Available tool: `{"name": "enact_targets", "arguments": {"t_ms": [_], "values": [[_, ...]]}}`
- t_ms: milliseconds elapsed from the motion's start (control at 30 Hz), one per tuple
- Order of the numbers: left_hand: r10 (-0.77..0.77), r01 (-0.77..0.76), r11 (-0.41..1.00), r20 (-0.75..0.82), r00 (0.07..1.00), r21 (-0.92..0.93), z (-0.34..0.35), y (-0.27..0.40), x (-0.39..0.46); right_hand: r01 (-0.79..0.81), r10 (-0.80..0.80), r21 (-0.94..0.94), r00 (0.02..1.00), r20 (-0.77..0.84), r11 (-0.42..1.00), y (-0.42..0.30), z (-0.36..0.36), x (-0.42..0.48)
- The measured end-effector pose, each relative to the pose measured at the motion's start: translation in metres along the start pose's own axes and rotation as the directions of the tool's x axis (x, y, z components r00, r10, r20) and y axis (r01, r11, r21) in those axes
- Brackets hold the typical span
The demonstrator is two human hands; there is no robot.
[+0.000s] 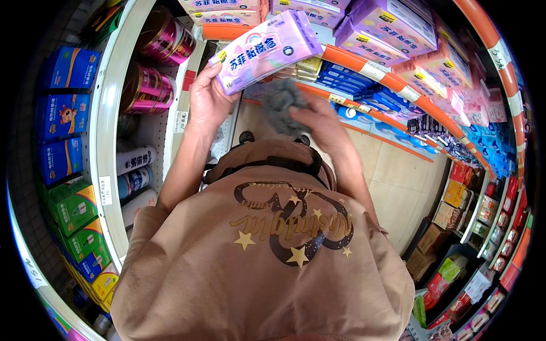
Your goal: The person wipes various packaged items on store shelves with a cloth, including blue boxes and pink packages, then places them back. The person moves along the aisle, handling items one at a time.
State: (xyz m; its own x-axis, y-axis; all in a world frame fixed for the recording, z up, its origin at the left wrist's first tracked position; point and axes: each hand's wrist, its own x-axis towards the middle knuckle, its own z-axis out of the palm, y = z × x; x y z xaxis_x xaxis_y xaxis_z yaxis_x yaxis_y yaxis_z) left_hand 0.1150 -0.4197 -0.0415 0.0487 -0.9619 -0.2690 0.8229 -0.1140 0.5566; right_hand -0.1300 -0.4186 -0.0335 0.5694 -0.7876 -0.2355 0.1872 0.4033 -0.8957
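My left hand [211, 96] grips a purple and pink pack of sanitary pads [266, 53] by its lower left end, tilted in front of the shelf. Just below and right of the pack, my right hand [318, 117] is closed on a crumpled grey cloth [285, 106], both somewhat blurred. The cloth appears close beneath the pack; whether they touch I cannot tell. Similar purple packs [388, 25] lie stacked on the upper shelf at the right, with pink ones beside them.
Shelves with orange price rails [371, 70] curve around the front and right. On the left stand a white shelf upright [106, 128], pink tins [149, 89] and blue boxes [70, 115]. Tiled floor [384, 204] shows at the right, near shelves with red packets [460, 174].
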Motion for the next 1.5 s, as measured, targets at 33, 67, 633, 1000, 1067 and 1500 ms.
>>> {"name": "enact_targets", "arguments": {"t_ms": [33, 67, 633, 1000, 1067, 1500], "values": [[-0.025, 0.026, 0.998, 0.029, 0.999, -0.052, -0.008, 0.002, 0.001, 0.025, -0.023, 0.056, 0.999, -0.038, 0.998, -0.007, -0.008, -0.006], [-0.027, 0.028, 0.998, 0.010, 1.000, -0.048, -0.016, 0.002, 0.003, 0.051, -0.043, 0.110, 0.996, -0.077, 0.993, -0.015, -0.014, -0.011], [0.014, -0.024, 0.980, 0.051, 0.999, 0.198, -0.015, -0.006, 0.003, 0.194, -0.411, -0.572, 0.868, -0.279, 0.797, -0.049, -0.017, 0.007], [0.315, -0.433, 0.606, 0.298, 0.901, 0.668, 0.025, 0.008, 0.029, 0.080, -0.241, -0.380, 0.885, -0.398, 0.922, -0.025, -0.040, -0.009], [0.327, -0.483, 0.501, 0.360, 0.874, 0.718, 0.028, 0.010, 0.038, 0.088, -0.246, -0.378, 0.886, -0.393, 0.921, -0.025, -0.038, -0.012], [0.283, -0.564, 0.300, 0.493, 0.823, 0.770, 0.041, 0.006, 0.095, 0.132, -0.242, -0.294, 0.893, -0.379, 0.947, -0.010, -0.036, -0.022]]}}
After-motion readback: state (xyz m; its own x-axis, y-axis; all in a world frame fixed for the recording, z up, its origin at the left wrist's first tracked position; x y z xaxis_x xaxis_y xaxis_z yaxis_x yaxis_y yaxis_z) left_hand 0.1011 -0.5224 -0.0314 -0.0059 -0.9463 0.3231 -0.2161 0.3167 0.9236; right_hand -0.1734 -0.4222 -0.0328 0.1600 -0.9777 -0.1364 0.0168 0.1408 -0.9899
